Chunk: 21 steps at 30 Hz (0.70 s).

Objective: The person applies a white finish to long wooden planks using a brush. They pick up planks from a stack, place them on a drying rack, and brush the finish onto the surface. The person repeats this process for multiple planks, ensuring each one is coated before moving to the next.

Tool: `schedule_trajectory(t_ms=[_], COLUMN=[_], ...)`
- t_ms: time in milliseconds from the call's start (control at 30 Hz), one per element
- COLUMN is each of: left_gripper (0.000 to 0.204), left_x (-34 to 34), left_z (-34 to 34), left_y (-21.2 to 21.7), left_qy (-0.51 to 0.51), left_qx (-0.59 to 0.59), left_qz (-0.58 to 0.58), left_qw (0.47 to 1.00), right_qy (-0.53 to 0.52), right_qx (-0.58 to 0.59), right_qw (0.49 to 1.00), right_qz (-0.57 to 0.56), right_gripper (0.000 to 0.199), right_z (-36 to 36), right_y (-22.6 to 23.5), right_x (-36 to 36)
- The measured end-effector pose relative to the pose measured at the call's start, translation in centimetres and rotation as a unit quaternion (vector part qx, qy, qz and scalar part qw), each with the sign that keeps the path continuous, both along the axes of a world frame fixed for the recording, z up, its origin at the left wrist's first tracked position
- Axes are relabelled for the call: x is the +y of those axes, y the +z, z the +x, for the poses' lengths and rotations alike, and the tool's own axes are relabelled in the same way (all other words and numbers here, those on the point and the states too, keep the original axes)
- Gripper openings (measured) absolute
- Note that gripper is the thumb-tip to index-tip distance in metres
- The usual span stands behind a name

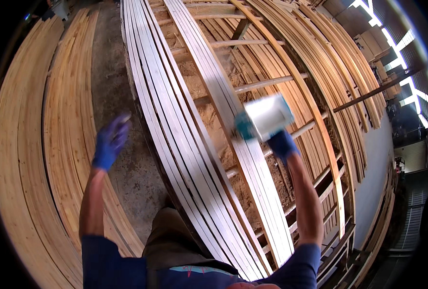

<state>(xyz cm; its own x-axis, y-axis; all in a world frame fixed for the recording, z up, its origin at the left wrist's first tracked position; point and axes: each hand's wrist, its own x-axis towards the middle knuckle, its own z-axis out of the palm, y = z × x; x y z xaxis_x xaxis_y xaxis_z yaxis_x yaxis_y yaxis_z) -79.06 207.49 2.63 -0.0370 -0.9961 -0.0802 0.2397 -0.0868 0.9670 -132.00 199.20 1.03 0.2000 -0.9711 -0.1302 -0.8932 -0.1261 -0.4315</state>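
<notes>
My right hand (283, 146), in a blue glove, is closed on a white and teal tub (270, 117), holding it by its lower right side. The tub is tilted over a narrow row of whitened boards (252, 153), and motion blurs it; its contents cannot be made out. My left hand (110, 143), also gloved in blue, hangs over the concrete floor with its fingers loosely stretched, slightly blurred. A pale patch shows at its fingertips. Between my hands runs a wider row of whitened boards (175, 130), touched by neither.
Stacked bare boards (72, 120) lie to my left beside the concrete floor (127, 178). The whitened boards rest across round wooden crossbars (264, 85) over sawdust (190, 79). More bare planks (315, 62) lie at the far right, near a slanting dark pole (372, 91).
</notes>
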Motion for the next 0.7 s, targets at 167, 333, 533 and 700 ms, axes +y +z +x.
schedule_trajectory(t_ms=[167,333,533,700], left_gripper=[0.026,0.026,0.038,0.046], left_x=[20.2,37.6,41.2,38.4], left_z=[13.8,13.5,7.7,6.2], left_y=[-18.3,-28.6,-29.5,-33.0], left_qy=[0.072,-0.163,-0.026,-0.076], left_qx=[-0.504,-0.593,-0.082,-0.093], left_qz=[0.023,0.091,0.567,0.614], left_qw=[0.860,0.783,0.819,0.780], right_qy=[0.055,-0.006,-0.036,-0.109], right_qx=[0.077,-0.060,-0.036,-0.018], right_qw=[0.995,0.998,0.997,0.962], right_qz=[-0.008,-0.028,0.059,0.249], right_gripper=[0.035,0.025,0.030,0.040], right_z=[15.6,18.9,16.3,10.1], right_y=[3.1,-3.1,-0.9,3.4], right_x=[-19.2,-28.0,-16.3,-1.2])
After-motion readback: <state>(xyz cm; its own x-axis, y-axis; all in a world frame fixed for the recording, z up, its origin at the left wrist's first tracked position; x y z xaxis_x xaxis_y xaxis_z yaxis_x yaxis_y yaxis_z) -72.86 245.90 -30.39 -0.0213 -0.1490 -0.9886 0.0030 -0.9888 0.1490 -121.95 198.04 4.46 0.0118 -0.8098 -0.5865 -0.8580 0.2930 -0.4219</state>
